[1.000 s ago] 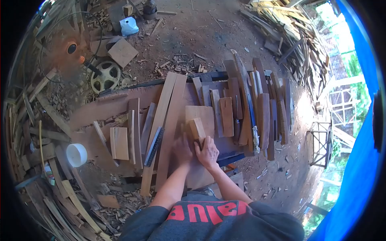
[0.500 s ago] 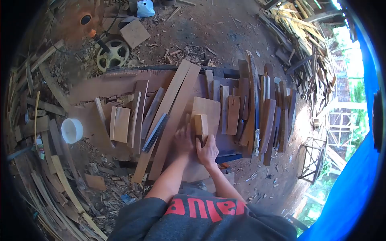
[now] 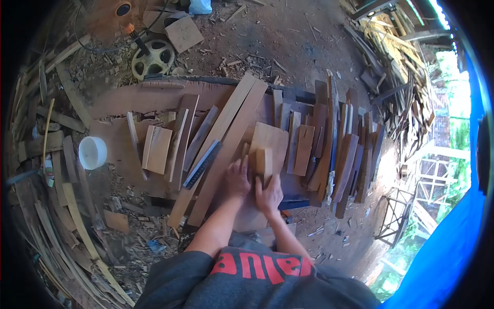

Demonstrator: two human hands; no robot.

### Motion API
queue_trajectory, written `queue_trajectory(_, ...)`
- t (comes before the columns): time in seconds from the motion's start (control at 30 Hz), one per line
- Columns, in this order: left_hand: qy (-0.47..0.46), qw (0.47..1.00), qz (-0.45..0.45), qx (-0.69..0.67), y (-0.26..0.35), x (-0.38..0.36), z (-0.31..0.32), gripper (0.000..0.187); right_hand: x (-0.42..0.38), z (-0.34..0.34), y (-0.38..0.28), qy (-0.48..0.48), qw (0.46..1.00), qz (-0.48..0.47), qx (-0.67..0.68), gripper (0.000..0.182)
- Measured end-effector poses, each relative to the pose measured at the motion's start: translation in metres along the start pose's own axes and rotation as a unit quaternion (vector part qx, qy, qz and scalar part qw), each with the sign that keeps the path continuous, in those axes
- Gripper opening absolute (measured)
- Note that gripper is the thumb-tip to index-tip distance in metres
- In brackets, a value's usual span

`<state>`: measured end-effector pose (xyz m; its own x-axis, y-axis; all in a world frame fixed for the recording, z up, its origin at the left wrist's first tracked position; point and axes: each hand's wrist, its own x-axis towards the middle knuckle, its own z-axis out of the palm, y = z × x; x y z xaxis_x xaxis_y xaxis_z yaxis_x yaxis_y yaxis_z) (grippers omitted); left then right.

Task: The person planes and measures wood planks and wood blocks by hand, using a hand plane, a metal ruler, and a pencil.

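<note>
One white bowl (image 3: 93, 153) sits at nine o'clock, then a dark dotted strip (image 3: 202, 165). The left hand (image 3: 239, 180), fingers extended, is at the wood block's (image 3: 264, 161) eight o'clock; whether it grips anything, I cannot tell. The right hand (image 3: 269, 196) grips the block's six-o'clock end. Wooden pieces (image 3: 345, 167) lie at three o'clock.

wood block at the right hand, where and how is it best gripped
Probably by its near end, coming from the wearer's side, thumb and fingers on opposite long sides. The wood block is narrow and straight-edged, its length runs away from the wearer, and its near end meets the right hand, while the far part lies over a broad board.
</note>
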<state>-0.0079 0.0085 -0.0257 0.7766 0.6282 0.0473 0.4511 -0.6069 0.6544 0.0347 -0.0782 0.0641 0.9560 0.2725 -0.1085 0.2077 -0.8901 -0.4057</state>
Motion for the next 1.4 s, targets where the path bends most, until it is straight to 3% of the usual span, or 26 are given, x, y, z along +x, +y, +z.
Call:
queue_trajectory(0.1,-0.031,0.998,-0.012,0.045,-0.009,-0.006,0.014,0.056,0.035,0.001,-0.015,-0.002,0.999,0.016,-0.034,0.063)
queue_trajectory(0.17,-0.039,0.998,-0.019,0.042,0.004,0.001,-0.007,0.056,0.096,0.018,-0.028,0.075,0.997,-0.025,-0.027,0.058)
queue_trajectory(0.27,-0.045,0.999,-0.023,0.019,0.009,0.004,-0.016,0.057,0.161,0.01,-0.05,0.022,0.999,-0.023,-0.035,0.046)
queue_trajectory(0.37,-0.044,0.998,-0.033,-0.001,0.011,0.002,-0.015,0.058,0.136,0.004,-0.049,0.066,0.996,-0.041,-0.041,0.051)
queue_trajectory(0.43,-0.045,0.999,-0.029,-0.003,0.005,0.001,-0.009,0.058,0.073,0.019,-0.014,0.075,0.996,-0.05,-0.024,0.071)
queue_trajectory(0.53,-0.013,1.0,-0.019,0.014,0.0,-0.002,0.002,0.061,-0.007,0.006,0.002,-0.05,0.998,0.041,-0.01,0.069)
queue_trajectory(0.57,-0.013,0.999,-0.027,0.013,0.002,-0.001,0.003,0.061,-0.008,0.001,-0.004,-0.049,0.998,0.042,-0.017,0.062)
queue_trajectory(0.7,-0.044,0.998,-0.042,0.024,0.008,0.003,-0.011,0.059,0.099,0.022,-0.027,0.092,0.995,-0.011,-0.023,0.049)
queue_trajectory(0.8,-0.045,0.998,-0.034,-0.003,0.011,0.003,-0.016,0.058,0.168,0.016,-0.047,0.03,0.999,0.01,-0.004,0.051)
queue_trajectory(0.87,-0.033,0.999,-0.033,-0.021,0.01,0.005,-0.018,0.058,0.174,0.011,-0.054,0.018,0.999,0.012,-0.036,0.065)
queue_trajectory(0.93,-0.037,0.998,-0.037,-0.023,0.011,0.004,-0.017,0.057,0.121,0.028,-0.03,0.137,0.987,-0.061,-0.057,0.053)
queue_trajectory(1.0,-0.031,0.999,-0.034,-0.02,-0.001,-0.003,0.001,0.057,0.05,0.003,-0.027,0.032,0.999,0.009,-0.002,0.051)
queue_trajectory(1.1,-0.024,0.998,-0.047,-0.027,0.002,0.0,0.002,0.058,-0.009,-0.003,-0.012,-0.021,0.998,0.053,-0.006,0.052)
queue_trajectory(1.2,-0.03,0.999,-0.042,0.006,-0.002,-0.004,0.001,0.058,0.067,0.015,-0.021,0.056,0.998,0.018,-0.029,0.054)
queue_trajectory(1.3,-0.04,0.997,-0.049,-0.032,0.01,0.004,-0.017,0.059,0.17,0.006,-0.054,0.019,0.999,0.042,-0.006,0.049)
queue_trajectory(1.4,-0.041,0.996,-0.06,-0.048,0.009,0.005,-0.017,0.058,0.172,0.01,-0.059,0.047,0.998,0.015,-0.031,0.05)
